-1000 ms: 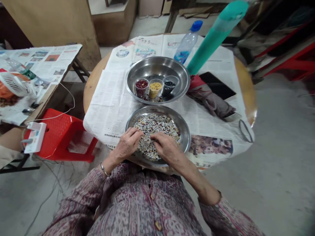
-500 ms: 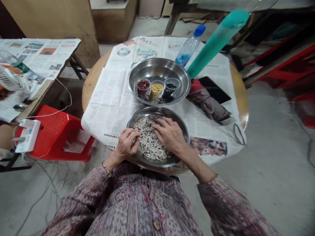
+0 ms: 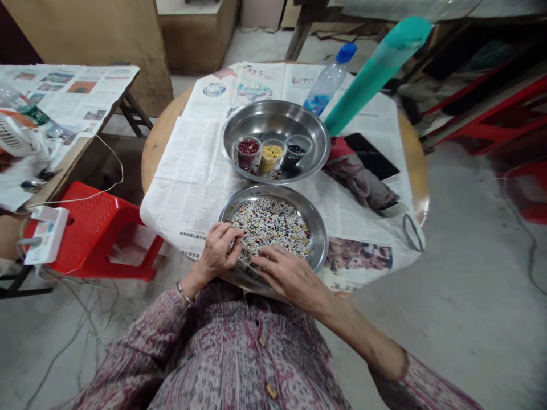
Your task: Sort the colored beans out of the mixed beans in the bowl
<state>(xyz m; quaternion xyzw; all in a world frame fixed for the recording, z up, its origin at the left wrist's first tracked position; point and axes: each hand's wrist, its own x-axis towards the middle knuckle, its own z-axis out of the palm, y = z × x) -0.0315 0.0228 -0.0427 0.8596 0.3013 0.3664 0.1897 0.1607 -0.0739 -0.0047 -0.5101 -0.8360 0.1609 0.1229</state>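
Observation:
A shallow steel basin (image 3: 317, 228) at the table's near edge holds a mix of white grains and red, yellow and black beans (image 3: 273, 225). My left hand (image 3: 220, 247) rests at its left rim with the fingers curled closed; whatever is in them is hidden. Over the near side of the grains is my right hand (image 3: 287, 273), fingers extended and slightly apart, fingertips at the mix. Behind stands a larger steel basin (image 3: 273, 114) with three clear plastic cups inside: red beans (image 3: 248, 149), yellow beans (image 3: 271, 154) and black beans (image 3: 296, 151).
Newspaper (image 3: 183, 159) covers the round table. A blue-capped bottle (image 3: 329, 82), a long green tube-shaped thing (image 3: 376, 74), a folded grey-and-red cloth item (image 3: 359, 176) and a dark phone-like slab (image 3: 371, 156) lie right of the basins. A red stool (image 3: 102, 228) carries a power strip (image 3: 47, 233).
My right hand has moved from the middle of the grains toward me, to the basin's near side, uncovering more of the mix. The left hand keeps its place.

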